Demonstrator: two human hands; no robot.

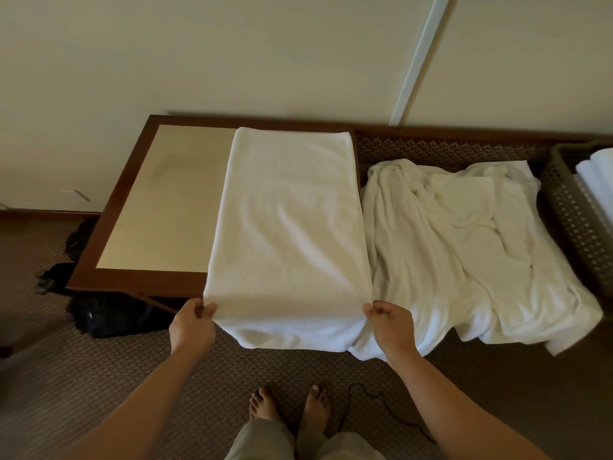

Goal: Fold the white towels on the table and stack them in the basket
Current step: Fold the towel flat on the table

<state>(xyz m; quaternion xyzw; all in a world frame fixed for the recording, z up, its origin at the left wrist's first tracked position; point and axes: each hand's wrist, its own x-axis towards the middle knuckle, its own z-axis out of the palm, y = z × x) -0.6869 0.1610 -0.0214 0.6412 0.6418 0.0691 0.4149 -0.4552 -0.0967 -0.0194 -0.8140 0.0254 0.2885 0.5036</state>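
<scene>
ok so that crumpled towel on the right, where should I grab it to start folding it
The crumpled towel lies bunched, so its middle gives nothing clean to hold. Its near edge hangs off the table toward you; probably best to come from your side, pinch that edge at its right corner and find the other one, then lift and shake it flat.

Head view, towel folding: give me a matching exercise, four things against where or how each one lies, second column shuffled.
Things:
1. flat towel
2. crumpled towels
3. basket
4. dark bag

States:
A. on the floor under the table's near edge
B. far right, folded white towels inside
C. near corners pinched by both hands
D. loose heap right of the flat towel

Pairs: 1-C, 2-D, 3-B, 4-A
</scene>
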